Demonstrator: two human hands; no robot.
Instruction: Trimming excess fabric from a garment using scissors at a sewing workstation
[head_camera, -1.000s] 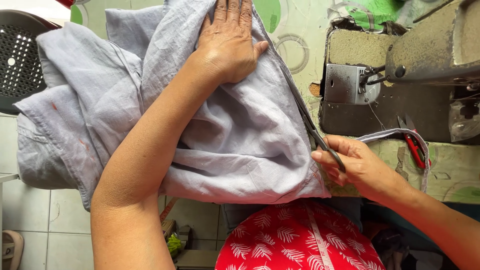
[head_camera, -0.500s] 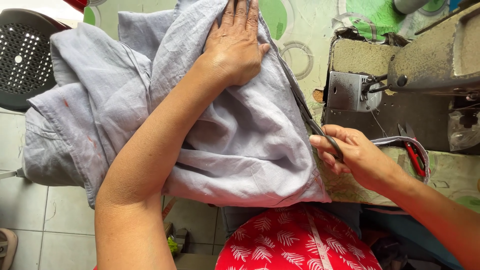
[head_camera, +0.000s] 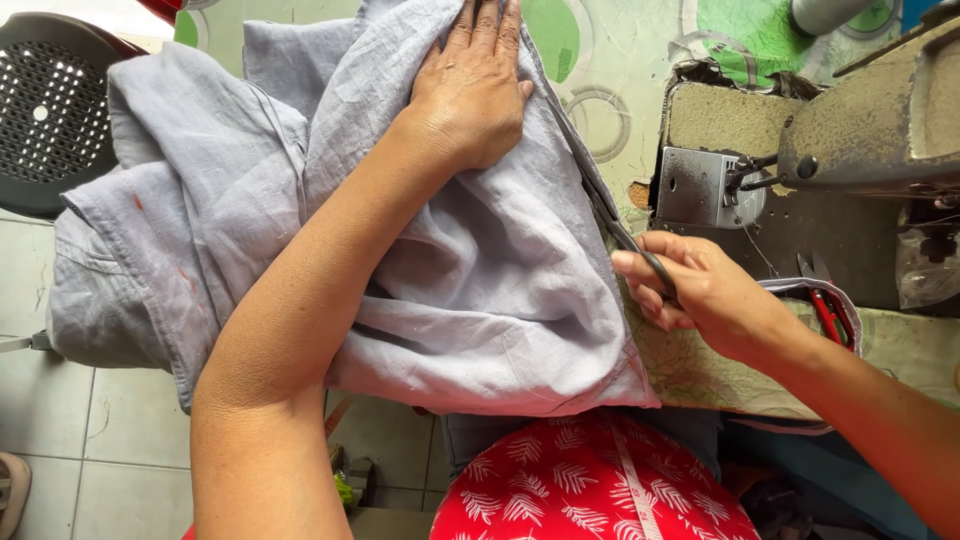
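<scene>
Left hand (head_camera: 470, 95) lay flat, pinning the grey linen garment (head_camera: 470, 300) taut (at twelve o'clock) while right hand (head_camera: 700, 290) gripped scissors (head_camera: 622, 235) along its edge.

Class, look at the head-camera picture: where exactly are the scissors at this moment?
The scissors are right of centre in the head view, gripped by the right hand, their blades along the right edge of the grey garment, just left of the sewing machine.

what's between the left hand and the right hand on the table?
Head view: only rumpled grey-lilac cloth. The left hand presses flat on it; the right hand works dark scissors along the cloth's right edge.
</scene>
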